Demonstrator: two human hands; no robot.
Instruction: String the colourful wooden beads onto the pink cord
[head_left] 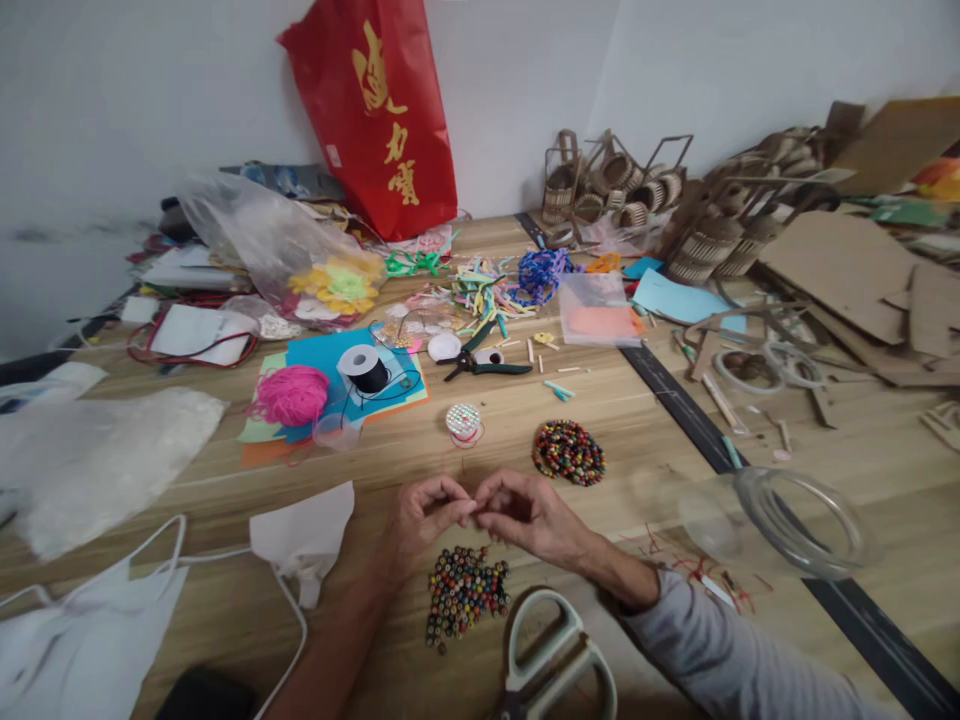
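Note:
My left hand (426,512) and my right hand (529,515) meet fingertip to fingertip above the table, both in a pinch. Whatever lies between the fingers is too small to make out. Just below them is a pile of loose multicoloured beads (466,592). Beyond my right hand lies a coil of strung beads (568,452). A small spool with red thread (463,420) stands past my fingertips. White-handled scissors (551,640) rest near the table's front edge, partly cut off by the frame.
Green-handled pliers (487,366), a pink yarn ball (292,395) and a black cord spool (364,370) lie farther back. Clear tubing (802,525) and red thread scraps (731,585) are at right. A white cord (300,610) crosses at left. A red bag (382,110) leans against the wall.

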